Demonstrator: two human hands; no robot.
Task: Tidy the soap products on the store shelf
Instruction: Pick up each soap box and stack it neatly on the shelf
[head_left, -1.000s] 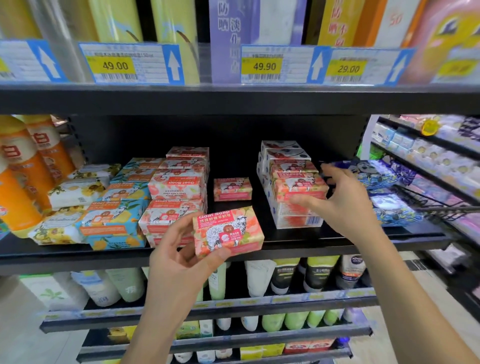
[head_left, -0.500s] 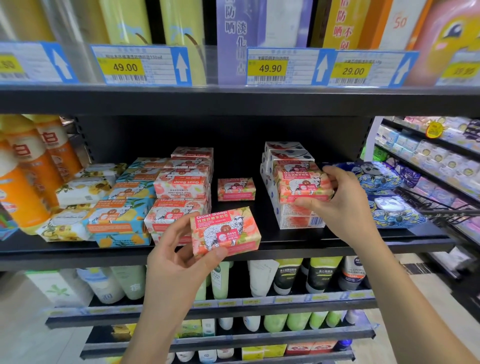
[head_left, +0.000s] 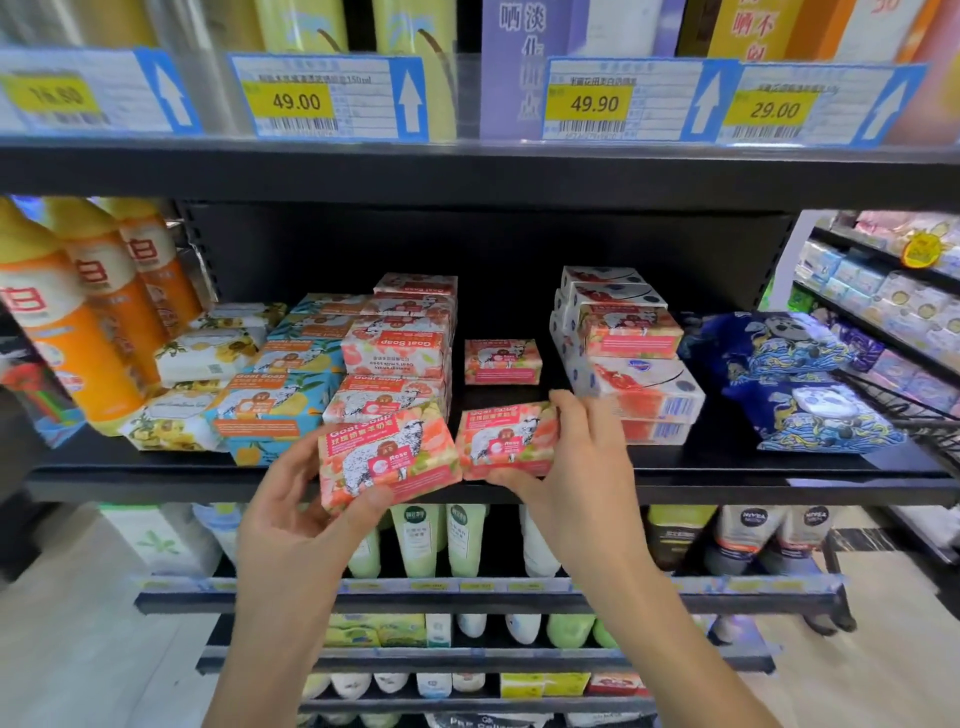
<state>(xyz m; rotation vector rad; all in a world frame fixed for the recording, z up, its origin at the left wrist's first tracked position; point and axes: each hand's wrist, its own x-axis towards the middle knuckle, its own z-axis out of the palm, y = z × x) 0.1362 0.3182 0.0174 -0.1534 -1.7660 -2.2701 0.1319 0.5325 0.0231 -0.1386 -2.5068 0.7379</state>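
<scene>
Soap boxes in hand: two pink rose goat-soap cartons, the left soap box (head_left: 387, 460) and the right soap box (head_left: 506, 439), side by side with their near ends almost meeting at the front lip of the shelf (head_left: 156, 483).
Left hand (head_left: 291, 519): holds the left soap box, thumb across its lower front and fingers behind it. The box is tilted and sits forward of the lip.
Right hand (head_left: 582, 467): pinches the right soap box, fingers over its right end and thumb beneath. Whether the box rests on the shelf cannot be told.
Step in hand (judged): seating both boxes in the open lane.
Open lane: a bare strip between the pink stack (head_left: 395, 358) and the white stack (head_left: 634, 384), with a lone rose box (head_left: 501, 361) at its back.
Good practice: level the tilted box, keep the printed faces forward and upright, and slide each box straight back in line with the lone rose box without nudging either stack.
Stray (judged): a pink box (head_left: 631, 332) lies atop the white stack and likely belongs in the lane.
Surround: orange bottles (head_left: 78, 332) at far left, blue patterned packs (head_left: 810, 415) at right.
</scene>
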